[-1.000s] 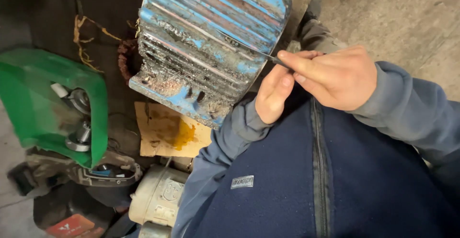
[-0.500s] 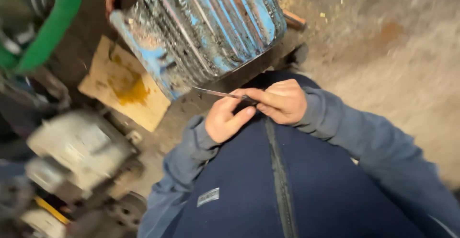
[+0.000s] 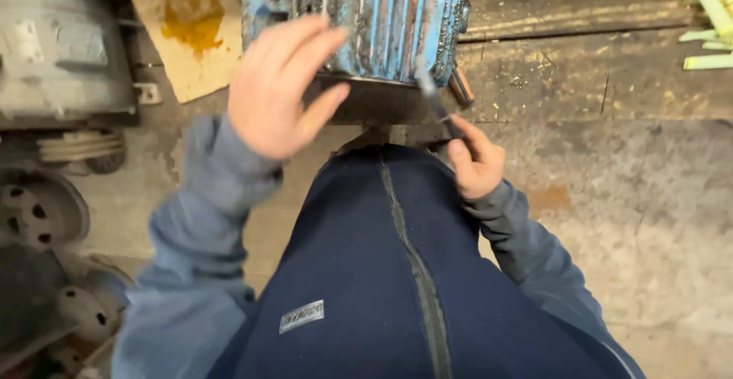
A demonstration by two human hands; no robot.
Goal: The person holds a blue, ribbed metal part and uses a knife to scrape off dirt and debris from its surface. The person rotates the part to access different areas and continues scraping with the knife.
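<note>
While the left hand [image 3: 279, 89] hangs open with fingers spread, empty, in front of the blue ribbed motor [image 3: 366, 20] at 12 o'clock, the right hand [image 3: 475, 167] is closed around a thin dark tool [image 3: 437, 104]. The tool's tip points up at the motor's lower right edge; whether it touches is unclear.

Motor repair workshop: dirty concrete floor [image 3: 626, 196], ribbed blue motor housing [image 3: 382, 20], grey motor [image 3: 61, 51], stained cardboard [image 3: 191, 20].
</note>
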